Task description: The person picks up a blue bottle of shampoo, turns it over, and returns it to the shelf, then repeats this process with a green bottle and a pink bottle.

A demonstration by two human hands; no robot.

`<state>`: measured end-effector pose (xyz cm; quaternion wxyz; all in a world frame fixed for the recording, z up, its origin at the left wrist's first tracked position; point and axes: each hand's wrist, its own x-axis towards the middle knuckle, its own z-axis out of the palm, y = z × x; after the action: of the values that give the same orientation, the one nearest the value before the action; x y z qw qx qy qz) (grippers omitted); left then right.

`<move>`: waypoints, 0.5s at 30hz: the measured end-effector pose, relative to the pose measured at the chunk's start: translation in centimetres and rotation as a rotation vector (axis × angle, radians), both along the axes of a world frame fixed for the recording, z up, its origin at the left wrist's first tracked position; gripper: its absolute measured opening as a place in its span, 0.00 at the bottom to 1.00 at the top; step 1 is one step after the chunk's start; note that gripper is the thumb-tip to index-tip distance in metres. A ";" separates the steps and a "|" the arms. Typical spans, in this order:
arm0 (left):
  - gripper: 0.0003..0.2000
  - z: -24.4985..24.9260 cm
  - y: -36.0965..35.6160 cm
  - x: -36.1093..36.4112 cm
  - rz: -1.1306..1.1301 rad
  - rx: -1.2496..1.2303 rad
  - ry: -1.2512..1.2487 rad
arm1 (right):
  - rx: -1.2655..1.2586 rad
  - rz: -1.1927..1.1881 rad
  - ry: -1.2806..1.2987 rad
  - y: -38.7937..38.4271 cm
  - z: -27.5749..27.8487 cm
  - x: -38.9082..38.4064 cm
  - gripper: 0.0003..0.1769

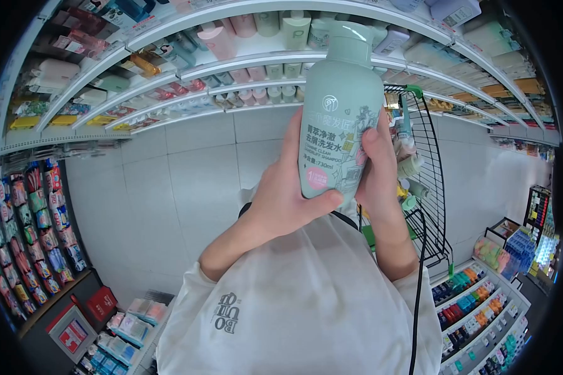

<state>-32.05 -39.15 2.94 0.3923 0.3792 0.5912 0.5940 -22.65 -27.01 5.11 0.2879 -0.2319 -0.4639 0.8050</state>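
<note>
A pale green shampoo bottle (331, 81) stands nearly upright in front of me, its printed front label facing the camera and its cap at the top. My left hand (288, 181) is wrapped round its lower left side, the thumb lying across the bottom of the front. On the other side my right hand (380, 169) grips the bottle, with the thumb pressed on the label's right part. The fingers behind the bottle are hidden. Beyond it, close to my right forearm, is a black wire shopping cart (441, 169) with green corners and several products inside.
Curved-looking white shelves (244, 59) with several rows of bottles run across the front. A rack of small colourful packets (40, 219) is at the left. More stocked shelves (475, 306) stand at the lower right. Grey tiled floor (187, 162) lies between. A black cable (419, 300) hangs beside my right arm.
</note>
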 end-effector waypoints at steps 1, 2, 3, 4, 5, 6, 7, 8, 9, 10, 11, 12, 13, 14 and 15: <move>0.56 0.3 -0.1 0.0 -0.003 -0.072 0.095 | 0.000 0.001 -0.002 0.1 -0.5 0.0 0.39; 0.56 0.8 -0.1 0.1 -0.003 -0.073 0.094 | -0.057 0.014 0.043 0.2 -1.2 0.2 0.39; 0.56 1.4 -0.2 0.2 -0.012 -0.127 0.169 | -0.115 0.027 0.088 0.3 -1.9 0.4 0.38; 0.55 1.9 -0.2 0.3 -0.020 -0.181 0.245 | -0.118 0.027 0.086 0.3 -2.8 0.6 0.38; 0.55 2.1 -0.2 0.3 -0.020 -0.183 0.243 | -0.138 0.023 0.093 0.4 -3.7 0.9 0.35; 0.55 2.2 -0.2 0.3 -0.020 -0.187 0.276 | -0.158 0.018 0.098 0.4 -3.8 0.9 0.33; 0.55 2.2 -0.3 0.3 -0.022 -0.192 0.309 | -0.160 0.016 0.096 0.3 -3.6 0.9 0.33; 0.55 2.1 -0.4 0.1 -0.025 -0.193 0.307 | -0.160 0.016 0.106 0.2 -2.9 0.7 0.36; 0.55 1.8 -0.5 -0.1 -0.035 -0.173 0.227 | -0.158 0.014 0.116 0.1 -2.1 0.3 0.39; 0.54 1.5 -0.5 -0.3 -0.046 -0.151 0.147 | -0.159 0.010 0.114 -0.1 -1.5 0.1 0.39; 0.54 0.8 -0.3 -0.3 -0.050 -0.151 0.146 | -0.102 0.006 0.092 -0.3 -0.8 0.0 0.41; 0.54 -0.1 -0.1 -0.3 -0.021 -0.006 0.032 | -0.045 0.003 0.072 -0.3 -0.3 -0.1 0.42; 0.53 -0.5 0.0 -0.2 0.009 0.136 -0.083 | -0.046 0.000 0.072 -0.4 0.1 0.0 0.42; 0.53 -0.6 -0.1 -0.3 0.007 0.134 -0.082 | -0.036 0.023 0.065 -0.4 0.5 0.0 0.44; 0.53 -0.5 -0.2 -0.4 -0.032 0.146 -0.186 | -0.026 0.047 0.057 -0.5 0.6 0.0 0.46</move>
<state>-32.45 -39.36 2.41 0.4264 0.3592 0.5013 0.6617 -22.65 -27.49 5.72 0.2790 -0.2015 -0.4502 0.8240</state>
